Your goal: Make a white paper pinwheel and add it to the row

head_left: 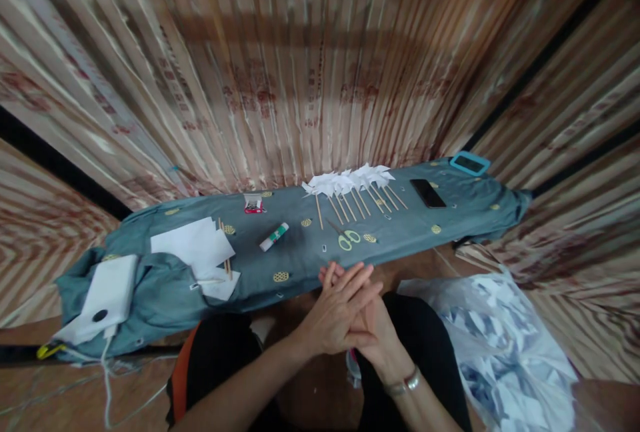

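Observation:
My left hand (pixel 334 311) lies across my right hand (pixel 376 333) above my lap, palms together. The left fingers are stretched out, and nothing shows in them. Partly covered by the left, the right hand also has straight fingers, with the tips showing past it; a metal bracelet (pixel 404 382) circles that wrist. Beyond my fingertips, on the cloth-covered board, lie green-handled scissors (pixel 349 239) and a row of several white paper pinwheels (pixel 345 183) on wooden sticks. A glue stick (pixel 274 237) rests to the left, near a small red box (pixel 253 204).
White paper sheets (pixel 187 243) and thin sticks (pixel 225 249) lie left on the green cloth (pixel 295 265). Farther left is a white power bank (pixel 110 291) with a cable. Right are a dark phone (pixel 427 193), a blue-framed object (pixel 470 163) and a plastic bag (pixel 500 345) of white paper pieces.

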`<state>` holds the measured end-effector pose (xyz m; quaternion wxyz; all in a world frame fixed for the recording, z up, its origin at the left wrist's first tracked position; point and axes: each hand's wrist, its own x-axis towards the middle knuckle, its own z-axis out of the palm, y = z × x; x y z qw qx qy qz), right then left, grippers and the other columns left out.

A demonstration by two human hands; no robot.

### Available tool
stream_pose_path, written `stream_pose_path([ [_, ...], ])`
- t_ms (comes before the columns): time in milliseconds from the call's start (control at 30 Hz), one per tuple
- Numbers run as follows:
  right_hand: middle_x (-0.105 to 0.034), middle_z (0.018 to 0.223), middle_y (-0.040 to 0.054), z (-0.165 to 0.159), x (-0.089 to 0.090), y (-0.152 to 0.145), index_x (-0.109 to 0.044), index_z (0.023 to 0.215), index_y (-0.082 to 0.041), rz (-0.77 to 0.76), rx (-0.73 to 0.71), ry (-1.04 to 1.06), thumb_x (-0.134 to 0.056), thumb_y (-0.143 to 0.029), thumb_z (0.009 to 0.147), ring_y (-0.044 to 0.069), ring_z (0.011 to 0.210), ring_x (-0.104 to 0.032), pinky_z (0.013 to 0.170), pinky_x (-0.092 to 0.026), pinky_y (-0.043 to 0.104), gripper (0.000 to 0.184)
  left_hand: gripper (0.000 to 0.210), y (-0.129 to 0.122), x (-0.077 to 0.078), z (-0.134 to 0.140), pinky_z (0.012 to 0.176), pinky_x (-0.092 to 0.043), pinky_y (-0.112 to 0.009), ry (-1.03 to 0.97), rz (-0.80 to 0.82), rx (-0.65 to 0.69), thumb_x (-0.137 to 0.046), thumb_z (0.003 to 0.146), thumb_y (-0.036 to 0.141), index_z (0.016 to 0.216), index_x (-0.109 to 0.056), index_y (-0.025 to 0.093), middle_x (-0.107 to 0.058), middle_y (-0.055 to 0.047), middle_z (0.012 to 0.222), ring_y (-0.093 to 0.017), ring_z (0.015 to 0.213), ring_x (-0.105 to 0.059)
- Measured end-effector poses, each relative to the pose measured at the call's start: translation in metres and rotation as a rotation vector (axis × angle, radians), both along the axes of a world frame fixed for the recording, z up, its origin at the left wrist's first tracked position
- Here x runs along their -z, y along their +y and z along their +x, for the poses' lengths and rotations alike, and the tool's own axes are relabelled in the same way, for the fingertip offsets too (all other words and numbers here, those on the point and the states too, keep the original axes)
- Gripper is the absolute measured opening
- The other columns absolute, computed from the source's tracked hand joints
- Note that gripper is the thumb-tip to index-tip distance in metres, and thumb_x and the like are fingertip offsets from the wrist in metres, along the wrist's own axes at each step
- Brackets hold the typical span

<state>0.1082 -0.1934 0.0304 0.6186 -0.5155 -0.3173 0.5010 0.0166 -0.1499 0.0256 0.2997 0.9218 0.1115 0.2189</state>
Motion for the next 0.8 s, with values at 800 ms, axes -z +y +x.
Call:
stream_pose_path([
  [800,-0.066,0.121,0.0195,0.234,0.019,0.078,-0.057,0.127,-0.012,-0.282,0.206,-1.017,-0.064,-0.033,0.081,0.026,0.106,-0.066,0.093,-0.049,0.038,0.051,0.055,0.068,0.042,-0.019,0.116,-0.012,-0.058,0.201,0.109,-0.42,-0.045,0.096,0.037,0.148,-0.033,0.022,-0.043,-0.015,0.149,-0.027,0.143,-0.031],
])
